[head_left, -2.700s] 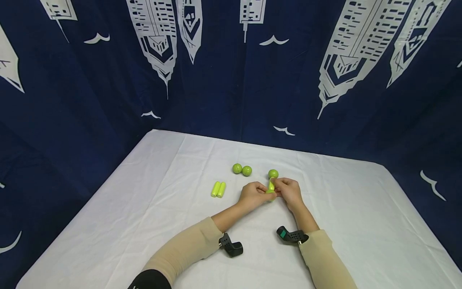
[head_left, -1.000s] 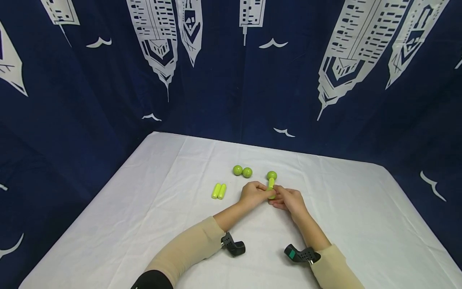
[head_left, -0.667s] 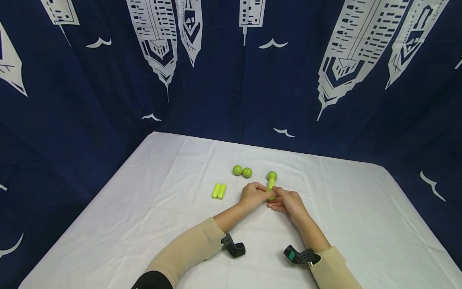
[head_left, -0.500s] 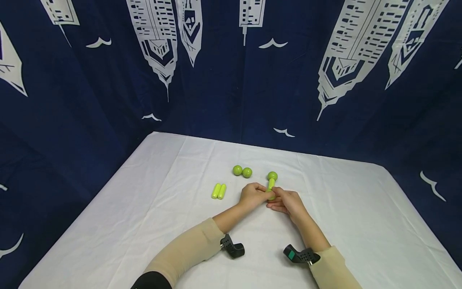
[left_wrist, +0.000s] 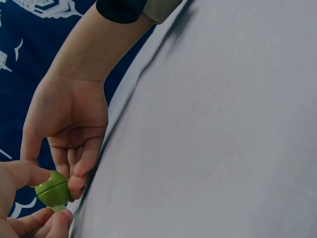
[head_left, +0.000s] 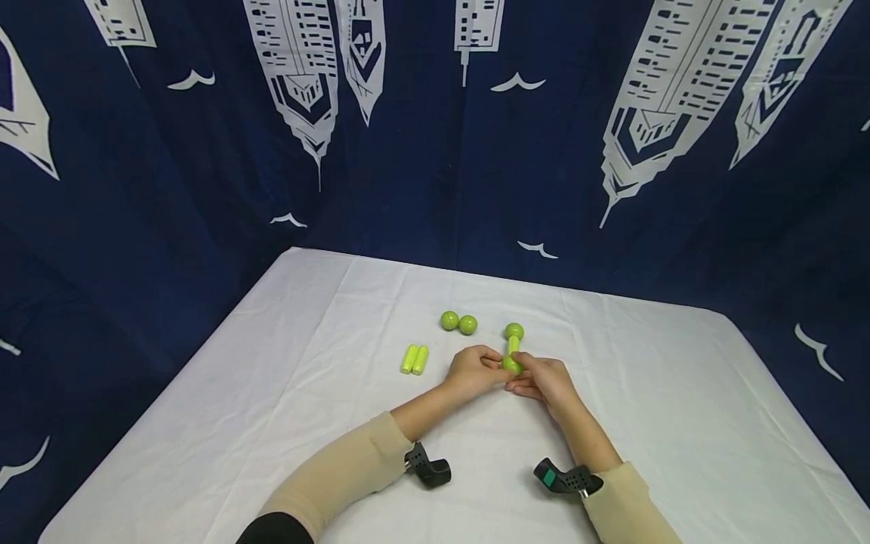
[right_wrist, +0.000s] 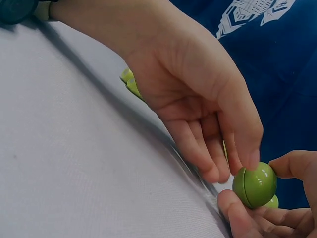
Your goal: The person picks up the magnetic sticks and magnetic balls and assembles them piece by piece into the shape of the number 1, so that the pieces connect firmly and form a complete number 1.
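A yellow-green stick (head_left: 513, 345) lies on the white cloth between two glossy green balls, one at each end. The far ball (head_left: 513, 331) is untouched. At the near ball (head_left: 512, 366), my left hand (head_left: 472, 374) grips from the left with thumb and fingers. From the right, my right hand (head_left: 549, 381) pinches the same ball, its thumb and fingertips on the surface. In the left wrist view a seam runs around the ball (left_wrist: 52, 189). The right wrist view shows my left thumb on top of it, partly covering the ball (right_wrist: 255, 186).
Two loose green balls (head_left: 458, 323) sit side by side farther back on the white table (head_left: 326, 453). Two yellow-green sticks (head_left: 414, 360) lie parallel, left of my left hand. A navy curtain (head_left: 421, 196) with white prints hangs behind the table.
My right hand has come down from the stick to the near ball. My left hand has shifted slightly left and toward me, exposing more of that ball. The loose pieces stay put.
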### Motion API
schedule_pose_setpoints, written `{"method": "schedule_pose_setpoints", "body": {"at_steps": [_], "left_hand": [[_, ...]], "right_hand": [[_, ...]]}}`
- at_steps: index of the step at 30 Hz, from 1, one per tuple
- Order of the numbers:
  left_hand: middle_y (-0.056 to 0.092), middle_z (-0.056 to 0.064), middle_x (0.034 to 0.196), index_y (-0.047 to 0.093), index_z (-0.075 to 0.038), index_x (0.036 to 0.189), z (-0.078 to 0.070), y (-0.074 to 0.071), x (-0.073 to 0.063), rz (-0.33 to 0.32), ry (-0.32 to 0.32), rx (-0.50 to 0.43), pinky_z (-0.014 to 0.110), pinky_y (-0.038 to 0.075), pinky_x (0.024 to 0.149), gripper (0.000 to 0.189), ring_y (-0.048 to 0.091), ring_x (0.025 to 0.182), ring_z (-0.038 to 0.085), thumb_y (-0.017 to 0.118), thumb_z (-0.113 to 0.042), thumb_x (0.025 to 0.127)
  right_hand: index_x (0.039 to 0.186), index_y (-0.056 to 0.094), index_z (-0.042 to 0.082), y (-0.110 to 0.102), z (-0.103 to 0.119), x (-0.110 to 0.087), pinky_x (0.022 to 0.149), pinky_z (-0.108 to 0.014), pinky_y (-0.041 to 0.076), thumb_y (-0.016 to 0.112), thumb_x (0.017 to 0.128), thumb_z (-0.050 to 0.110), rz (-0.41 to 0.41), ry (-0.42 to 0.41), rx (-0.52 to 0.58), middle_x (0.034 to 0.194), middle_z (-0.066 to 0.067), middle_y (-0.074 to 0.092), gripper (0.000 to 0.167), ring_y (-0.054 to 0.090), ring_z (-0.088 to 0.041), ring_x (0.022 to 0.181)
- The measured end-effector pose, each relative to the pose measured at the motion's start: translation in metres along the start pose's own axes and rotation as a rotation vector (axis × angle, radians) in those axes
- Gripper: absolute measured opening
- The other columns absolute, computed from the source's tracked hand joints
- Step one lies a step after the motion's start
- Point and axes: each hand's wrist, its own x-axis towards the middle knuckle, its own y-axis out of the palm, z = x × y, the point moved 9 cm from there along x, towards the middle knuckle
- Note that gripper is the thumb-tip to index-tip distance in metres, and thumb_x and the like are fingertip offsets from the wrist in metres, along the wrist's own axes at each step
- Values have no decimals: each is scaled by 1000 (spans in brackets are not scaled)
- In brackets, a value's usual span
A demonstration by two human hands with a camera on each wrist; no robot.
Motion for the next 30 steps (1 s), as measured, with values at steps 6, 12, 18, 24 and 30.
{"method": "schedule_pose_setpoints", "body": {"at_steps": [6,12,18,24,30], "left_hand": [[64,-3,80,70,-2,100,0,-16,-6,24,3,37,20,49,62,25,60,69,7,76,-15,79],[65,-3,80,71,-4,98,0,-39,-11,-12,-13,60,23,49,63,17,61,70,8,70,-12,82],[66,-1,83,71,-4,96,-2,-64,-14,-67,-6,82,24,49,65,14,61,74,10,67,-12,85],[66,2,83,71,-1,97,-1,-88,-18,-117,8,77,25,50,66,16,62,75,12,64,-10,86],[66,2,81,71,0,96,0,-112,-22,-183,25,86,26,51,66,16,62,74,13,63,-8,85]], "right_hand": [[117,51,-18,0,-1,3,60,-21,55,59,95,26,-17,13,6,70,-7,69,50,69,-12,60],[119,49,-18,-2,0,7,60,-21,55,61,95,27,-23,13,8,71,-7,69,53,69,-12,60],[120,48,-18,-1,1,10,61,-22,55,60,96,26,-10,9,21,70,-6,69,51,69,-12,60],[124,44,-19,0,0,13,63,-22,55,60,96,25,-1,18,28,72,-5,68,55,69,-11,62],[126,43,-20,-1,-1,16,63,-21,55,60,96,25,-7,7,20,74,-5,69,57,69,-11,63]]}}
